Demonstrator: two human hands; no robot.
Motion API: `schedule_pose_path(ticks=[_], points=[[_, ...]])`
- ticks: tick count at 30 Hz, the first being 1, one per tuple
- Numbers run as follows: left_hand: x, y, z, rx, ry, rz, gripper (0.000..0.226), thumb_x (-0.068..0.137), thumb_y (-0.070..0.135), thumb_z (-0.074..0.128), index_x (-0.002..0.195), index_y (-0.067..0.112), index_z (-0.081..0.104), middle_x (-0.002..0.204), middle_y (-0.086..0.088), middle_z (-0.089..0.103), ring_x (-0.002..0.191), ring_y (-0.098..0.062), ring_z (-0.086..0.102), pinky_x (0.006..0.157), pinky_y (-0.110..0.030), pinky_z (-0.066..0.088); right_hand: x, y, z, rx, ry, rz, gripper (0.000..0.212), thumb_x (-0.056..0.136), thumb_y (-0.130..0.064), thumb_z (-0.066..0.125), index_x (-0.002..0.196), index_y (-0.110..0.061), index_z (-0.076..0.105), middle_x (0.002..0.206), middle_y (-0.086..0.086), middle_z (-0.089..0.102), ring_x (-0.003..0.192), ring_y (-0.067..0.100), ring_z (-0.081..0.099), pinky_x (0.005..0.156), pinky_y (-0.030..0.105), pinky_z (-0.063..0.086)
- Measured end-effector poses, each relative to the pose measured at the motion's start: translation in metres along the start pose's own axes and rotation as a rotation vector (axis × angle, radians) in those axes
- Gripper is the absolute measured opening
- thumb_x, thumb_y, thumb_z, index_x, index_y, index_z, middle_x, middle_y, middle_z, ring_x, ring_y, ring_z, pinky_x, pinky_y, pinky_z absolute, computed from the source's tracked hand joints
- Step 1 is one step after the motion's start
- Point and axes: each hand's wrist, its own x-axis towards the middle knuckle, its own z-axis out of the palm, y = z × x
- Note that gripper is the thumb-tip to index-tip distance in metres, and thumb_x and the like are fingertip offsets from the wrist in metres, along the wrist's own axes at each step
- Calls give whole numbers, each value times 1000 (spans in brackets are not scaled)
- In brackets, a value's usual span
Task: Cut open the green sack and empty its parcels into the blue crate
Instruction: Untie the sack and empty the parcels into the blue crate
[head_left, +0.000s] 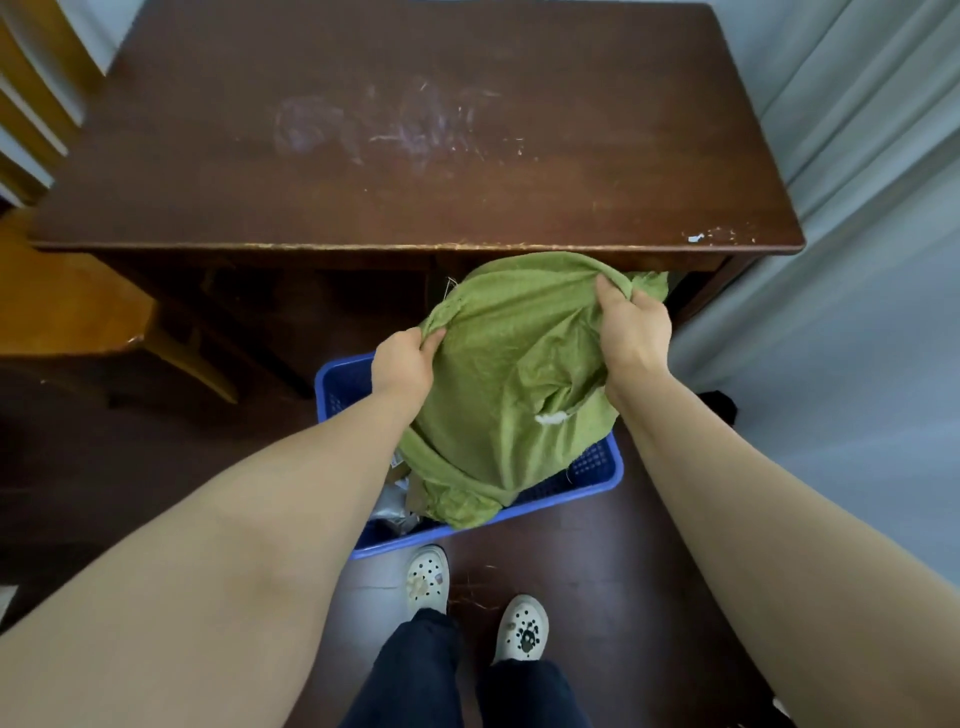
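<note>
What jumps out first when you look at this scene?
The green sack at the centre, gripped at its top by the left hand and right hand and held over the blue crate on the floor. Parcels show in the crate beside the sack. Beyond stands a scratched dark wooden table.

Woven matt green sack (511, 374), perforated plastic blue crate (597, 475), scuffed wooden table (415, 156)

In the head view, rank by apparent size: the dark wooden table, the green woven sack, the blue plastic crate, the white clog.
1. Dark wooden table.
2. Green woven sack.
3. Blue plastic crate: ranked on its visible part only, since the sack hides much of it.
4. White clog.
</note>
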Motion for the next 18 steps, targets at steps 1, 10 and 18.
schedule_pose_path(ticks=[1,10,18], points=[[-3,0,-2,-8,23,39,47,96,35,47,54,16,35,54,2,40,57,-20,44,60,-32,34,0,0,-1,22,21,10,23,92,-30,53,71,-22,60,78,-4,64,79,17,63,75,32,54],[-4,30,-17,-133,181,153,51,92,37,55,51,18,29,53,4,32,50,-11,30,54,-30,26,-1,-29,-19,-125,133,-122,27,86,-34,51,63,-23,59,78,-2,64,92,28,66,91,47,52],[-11,50,-26,-184,238,195,49,94,35,51,52,18,31,58,3,36,65,-21,41,62,-33,34,-20,-55,-20,63,198,-139,24,84,-22,55,70,-4,61,64,-5,54,70,16,52,72,31,46]])
